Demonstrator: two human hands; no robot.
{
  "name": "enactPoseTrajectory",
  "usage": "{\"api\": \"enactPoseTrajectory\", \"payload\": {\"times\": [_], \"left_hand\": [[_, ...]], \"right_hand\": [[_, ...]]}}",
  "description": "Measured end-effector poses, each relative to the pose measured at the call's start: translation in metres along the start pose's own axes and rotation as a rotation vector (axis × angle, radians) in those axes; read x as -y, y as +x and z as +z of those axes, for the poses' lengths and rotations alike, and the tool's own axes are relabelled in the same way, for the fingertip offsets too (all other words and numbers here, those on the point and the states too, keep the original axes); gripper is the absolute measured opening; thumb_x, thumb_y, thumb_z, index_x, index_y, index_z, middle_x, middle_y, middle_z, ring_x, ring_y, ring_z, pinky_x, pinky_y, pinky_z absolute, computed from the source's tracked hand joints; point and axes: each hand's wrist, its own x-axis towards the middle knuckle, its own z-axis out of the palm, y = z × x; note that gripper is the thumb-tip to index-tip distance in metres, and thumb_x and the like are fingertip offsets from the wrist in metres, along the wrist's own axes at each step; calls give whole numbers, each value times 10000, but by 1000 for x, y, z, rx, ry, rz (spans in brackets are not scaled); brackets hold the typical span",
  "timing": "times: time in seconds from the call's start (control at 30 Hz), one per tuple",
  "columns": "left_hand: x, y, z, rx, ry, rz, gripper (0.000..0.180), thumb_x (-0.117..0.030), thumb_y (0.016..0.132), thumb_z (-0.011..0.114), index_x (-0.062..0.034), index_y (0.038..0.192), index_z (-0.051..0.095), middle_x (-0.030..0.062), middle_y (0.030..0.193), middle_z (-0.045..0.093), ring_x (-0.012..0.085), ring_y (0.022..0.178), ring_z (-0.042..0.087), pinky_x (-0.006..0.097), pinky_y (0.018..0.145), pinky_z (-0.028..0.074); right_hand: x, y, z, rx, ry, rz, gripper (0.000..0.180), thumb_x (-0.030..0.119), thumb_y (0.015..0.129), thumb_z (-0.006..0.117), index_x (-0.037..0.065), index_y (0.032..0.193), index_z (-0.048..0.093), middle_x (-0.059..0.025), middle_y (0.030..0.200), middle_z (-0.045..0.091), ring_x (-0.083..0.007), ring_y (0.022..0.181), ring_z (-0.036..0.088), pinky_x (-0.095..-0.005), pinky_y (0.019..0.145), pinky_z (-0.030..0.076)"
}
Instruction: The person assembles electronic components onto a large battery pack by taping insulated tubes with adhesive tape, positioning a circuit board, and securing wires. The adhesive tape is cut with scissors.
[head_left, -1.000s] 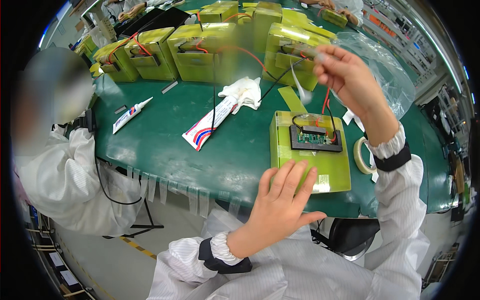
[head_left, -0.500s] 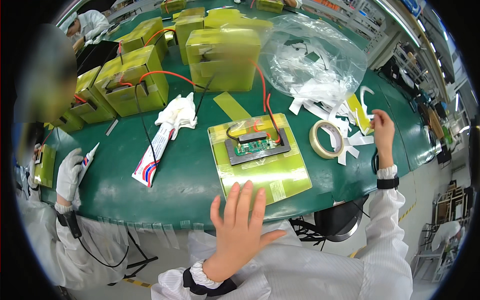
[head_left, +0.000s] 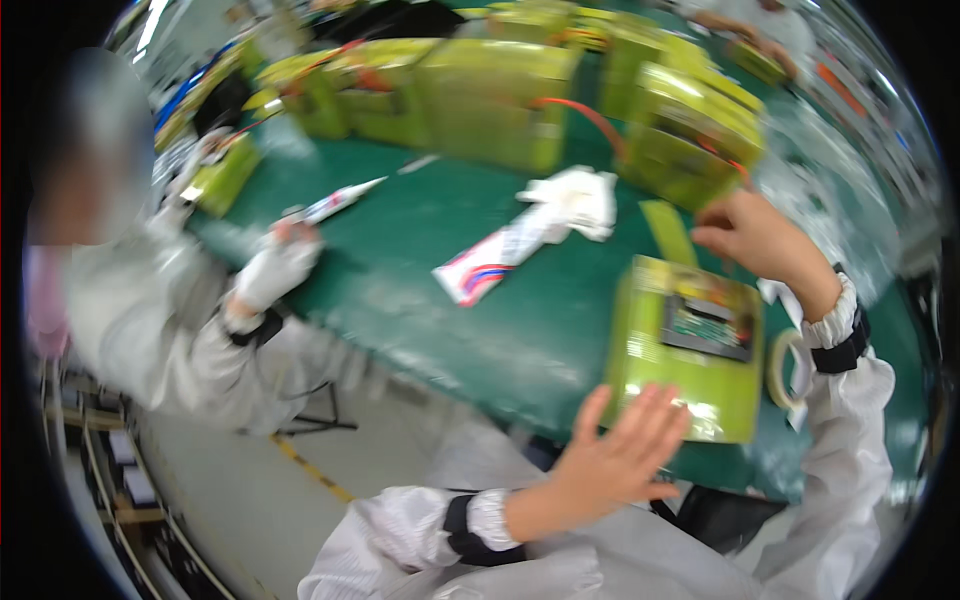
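A battery pack in yellow-green wrapping (head_left: 630, 340) lies near the table edge. On its top, a green circuit board (head_left: 703, 327) sits in a dark grey frame. Over the pack's near edge lies my left hand (head_left: 622, 455), fingers spread and holding nothing. My right hand (head_left: 765, 240) is above the pack's far right corner with fingers curled in; whatever is between them is hidden and blurred. Just beyond the pack, by my right fingers, lies a flat yellow-green strip (head_left: 668, 232). A tape roll (head_left: 782, 368) lies beside my right forearm.
More wrapped packs (head_left: 495, 100) with red wires stand along the back. A white tube (head_left: 490, 265) and crumpled white cloth (head_left: 580, 200) lie mid-table. At left, a co-worker's gloved hand (head_left: 275, 265) holds another tube (head_left: 340, 203). A clear plastic bag (head_left: 835, 200) is at right.
My view has swung left, so the table appears shifted right and blurred. My right hand has moved from the white strips to the pack's far side. My left hand stays spread at the near edge.
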Motion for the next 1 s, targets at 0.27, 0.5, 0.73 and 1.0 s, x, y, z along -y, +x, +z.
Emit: {"api": "enactPoseTrajectory", "payload": {"times": [0.27,0.5,0.73,1.0], "left_hand": [[-10,1,10,-128,-71,6,957,-585,554,582,-26,1294,346,142,1352,332,249,1266,287,540,1005,196],[-6,2,13,-157,-11,64,920,-632,634,542,-5,1278,344,173,1344,314,294,1285,212,560,1022,174],[-8,3,15,-166,25,71,929,-647,638,526,-21,1295,326,172,1361,284,296,1294,183,564,1019,171],[-10,-1,19,-160,11,45,912,-624,647,539,-25,1300,322,163,1373,267,287,1302,162,566,1023,142]], "right_hand": [[14,54,27,129,-218,267,389,254,659,655,-92,811,560,-221,786,600,-343,698,611,-379,687,499],[-12,65,33,86,-276,80,401,140,554,713,-15,870,521,-154,761,557,-251,723,572,-332,626,456],[-20,29,26,-490,-329,-469,144,-44,653,565,-23,776,494,-165,791,512,-359,761,502,-382,658,412],[-6,-86,-12,-523,123,-183,283,-59,751,498,-12,1030,492,-103,887,558,-207,811,554,-296,694,428]]}}
